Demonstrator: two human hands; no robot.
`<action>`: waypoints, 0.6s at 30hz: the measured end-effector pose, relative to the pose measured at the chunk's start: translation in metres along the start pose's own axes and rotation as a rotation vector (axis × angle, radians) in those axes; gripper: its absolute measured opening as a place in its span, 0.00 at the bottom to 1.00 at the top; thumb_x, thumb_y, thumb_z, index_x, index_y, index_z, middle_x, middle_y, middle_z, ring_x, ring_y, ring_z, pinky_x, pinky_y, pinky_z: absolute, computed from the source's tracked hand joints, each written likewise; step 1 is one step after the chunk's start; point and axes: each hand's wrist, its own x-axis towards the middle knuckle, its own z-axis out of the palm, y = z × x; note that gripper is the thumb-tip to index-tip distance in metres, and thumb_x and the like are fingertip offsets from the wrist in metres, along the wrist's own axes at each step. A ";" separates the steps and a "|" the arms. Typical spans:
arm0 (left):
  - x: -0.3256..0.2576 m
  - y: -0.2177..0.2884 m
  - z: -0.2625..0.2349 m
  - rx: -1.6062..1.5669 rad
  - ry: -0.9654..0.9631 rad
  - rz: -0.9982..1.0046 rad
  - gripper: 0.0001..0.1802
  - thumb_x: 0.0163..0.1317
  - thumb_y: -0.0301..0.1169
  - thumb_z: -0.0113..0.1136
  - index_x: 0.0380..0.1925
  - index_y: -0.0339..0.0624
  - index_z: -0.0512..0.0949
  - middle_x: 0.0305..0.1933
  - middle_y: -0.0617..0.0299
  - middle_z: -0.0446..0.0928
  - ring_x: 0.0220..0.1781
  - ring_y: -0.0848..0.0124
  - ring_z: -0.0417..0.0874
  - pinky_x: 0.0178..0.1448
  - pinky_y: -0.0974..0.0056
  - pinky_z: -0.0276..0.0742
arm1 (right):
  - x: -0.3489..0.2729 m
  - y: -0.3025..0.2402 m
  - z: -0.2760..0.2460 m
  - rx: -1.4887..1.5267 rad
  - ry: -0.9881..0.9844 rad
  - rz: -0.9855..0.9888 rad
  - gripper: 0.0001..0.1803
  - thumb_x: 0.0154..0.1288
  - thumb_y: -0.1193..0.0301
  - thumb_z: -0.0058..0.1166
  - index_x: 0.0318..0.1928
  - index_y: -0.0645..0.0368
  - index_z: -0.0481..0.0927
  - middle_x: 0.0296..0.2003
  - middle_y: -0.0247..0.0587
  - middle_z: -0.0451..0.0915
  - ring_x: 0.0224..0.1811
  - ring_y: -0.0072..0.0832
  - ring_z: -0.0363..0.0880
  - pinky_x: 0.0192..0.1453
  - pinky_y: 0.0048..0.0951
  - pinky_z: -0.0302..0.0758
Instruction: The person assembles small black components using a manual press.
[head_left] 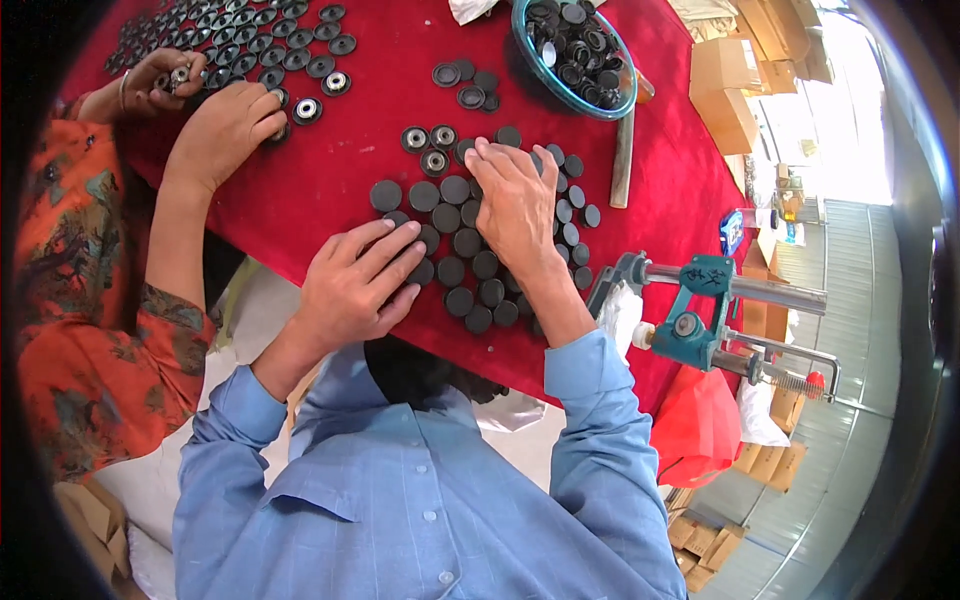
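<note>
A close cluster of round black caps (451,271) lies smooth side up on the red-covered table. My left hand (362,278) rests at the cluster's left edge, its fingers spread over a few caps. Stretched out across the upper part of the group is my right hand (515,205), palm down with its fingertips on the caps. Neither hand has a cap lifted; what lies under the palms is hidden. Just beyond the cluster sit three black rings with metal centres (434,163). Farther up are several loose black caps (471,97), some hollow side up.
A glass bowl (631,92) of black caps stands at the far side, beside a hammer (622,160). A green hand press (705,300) occupies the right edge, near a red bag (697,425). On the left, a co-worker's hands (228,135) handle metal-centred parts by rows of black rings (272,55).
</note>
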 end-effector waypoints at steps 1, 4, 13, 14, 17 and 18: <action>-0.001 0.001 0.000 -0.006 -0.008 -0.005 0.24 0.54 0.35 0.75 0.53 0.45 0.87 0.65 0.63 0.83 0.63 0.60 0.82 0.57 0.57 0.80 | 0.004 0.005 -0.004 0.036 -0.004 -0.010 0.18 0.63 0.79 0.59 0.53 0.56 0.88 0.56 0.39 0.87 0.59 0.38 0.84 0.71 0.52 0.70; -0.001 0.001 0.004 -0.020 -0.013 -0.001 0.28 0.50 0.33 0.76 0.55 0.45 0.86 0.66 0.61 0.83 0.63 0.56 0.82 0.62 0.53 0.82 | 0.033 0.022 -0.002 0.290 0.063 0.143 0.16 0.65 0.75 0.62 0.53 0.54 0.86 0.51 0.40 0.86 0.54 0.38 0.85 0.60 0.52 0.74; 0.003 0.002 0.001 -0.007 -0.010 0.003 0.26 0.52 0.35 0.76 0.54 0.45 0.86 0.65 0.62 0.83 0.63 0.59 0.82 0.57 0.57 0.80 | 0.075 0.040 0.038 0.028 0.109 0.101 0.16 0.63 0.67 0.72 0.50 0.54 0.86 0.46 0.44 0.82 0.49 0.44 0.84 0.54 0.49 0.75; 0.003 0.002 0.001 -0.005 -0.011 0.004 0.26 0.52 0.35 0.76 0.54 0.45 0.87 0.65 0.62 0.83 0.63 0.59 0.82 0.57 0.57 0.80 | 0.076 0.038 0.037 0.033 0.111 0.100 0.17 0.62 0.67 0.73 0.50 0.55 0.85 0.45 0.43 0.82 0.48 0.43 0.84 0.54 0.47 0.75; 0.001 0.001 0.002 -0.012 -0.001 -0.007 0.26 0.51 0.34 0.77 0.53 0.45 0.87 0.65 0.63 0.83 0.63 0.59 0.82 0.57 0.56 0.80 | 0.077 0.033 0.031 0.049 0.058 0.091 0.18 0.61 0.69 0.73 0.49 0.55 0.82 0.43 0.42 0.83 0.47 0.42 0.85 0.53 0.45 0.76; 0.001 0.001 0.002 -0.013 -0.002 -0.008 0.26 0.51 0.34 0.77 0.53 0.45 0.87 0.65 0.63 0.83 0.63 0.59 0.82 0.57 0.56 0.80 | 0.077 0.030 0.028 0.059 0.005 0.081 0.18 0.61 0.70 0.73 0.49 0.55 0.81 0.42 0.41 0.84 0.46 0.42 0.86 0.53 0.44 0.77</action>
